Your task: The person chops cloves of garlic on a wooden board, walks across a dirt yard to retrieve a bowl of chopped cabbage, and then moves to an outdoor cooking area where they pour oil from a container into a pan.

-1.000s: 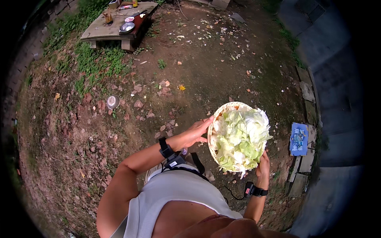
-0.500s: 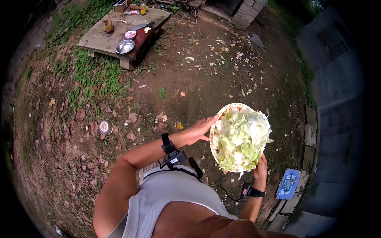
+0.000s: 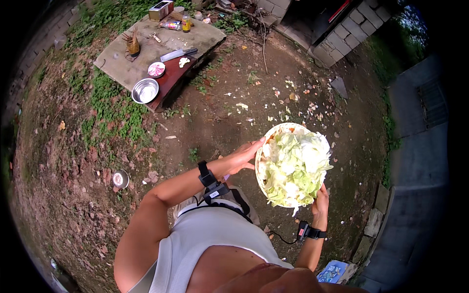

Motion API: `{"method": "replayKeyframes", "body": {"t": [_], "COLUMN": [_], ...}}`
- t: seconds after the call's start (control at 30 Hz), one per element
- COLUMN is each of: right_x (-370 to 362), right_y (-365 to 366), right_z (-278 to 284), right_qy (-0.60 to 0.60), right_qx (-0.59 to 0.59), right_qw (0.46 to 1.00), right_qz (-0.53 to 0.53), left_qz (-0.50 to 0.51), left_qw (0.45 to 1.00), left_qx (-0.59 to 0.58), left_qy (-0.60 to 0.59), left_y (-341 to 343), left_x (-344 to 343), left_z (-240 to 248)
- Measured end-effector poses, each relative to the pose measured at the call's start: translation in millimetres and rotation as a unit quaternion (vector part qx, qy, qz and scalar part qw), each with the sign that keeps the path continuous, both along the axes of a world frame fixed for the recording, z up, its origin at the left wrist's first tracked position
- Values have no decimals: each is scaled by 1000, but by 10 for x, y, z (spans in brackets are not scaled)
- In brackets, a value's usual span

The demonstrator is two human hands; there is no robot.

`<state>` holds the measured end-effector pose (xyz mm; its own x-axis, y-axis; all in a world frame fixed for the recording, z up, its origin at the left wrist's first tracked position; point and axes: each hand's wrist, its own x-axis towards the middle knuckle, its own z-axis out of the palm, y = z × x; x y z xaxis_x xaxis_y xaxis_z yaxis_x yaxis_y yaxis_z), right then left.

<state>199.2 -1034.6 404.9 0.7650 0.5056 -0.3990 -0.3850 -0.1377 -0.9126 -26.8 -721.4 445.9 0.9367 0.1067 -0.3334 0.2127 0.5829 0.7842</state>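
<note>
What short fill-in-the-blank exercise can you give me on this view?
1. The left hand and right hand hold a wicker basket of pale leaves; both wrist straps are ____.
2. In the picture, the slab table lies toward the upper ____ corner.
3. The yellow-labelled bottle stands ____, not on its side.
4. The tank top is ____.

Missing words: black; left; upright; white.
</note>
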Motion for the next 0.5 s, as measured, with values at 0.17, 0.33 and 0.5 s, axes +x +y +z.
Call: {"method": "replayKeyframes", "body": {"t": [0.17, 0.33, 0.5], "right_x": [1105, 2089, 2799], "right_y": [1785, 3666, 5548], "right_z": [88, -2, -303], "right_qy": [6, -3, -6], "right_qx": [-24, -36, -30], "right_qw": [996, 985, 971], "right_qz": [86, 166, 236], "left_qz": [124, 174, 256], "left_qw": [992, 984, 966], "left_qx": [-7, -23, -22], "left_qy": [27, 22, 21], "left_y": [1291, 2665, 4128], "left_x": [633, 1195, 1667], "left_z": [-7, -210, -525]}}
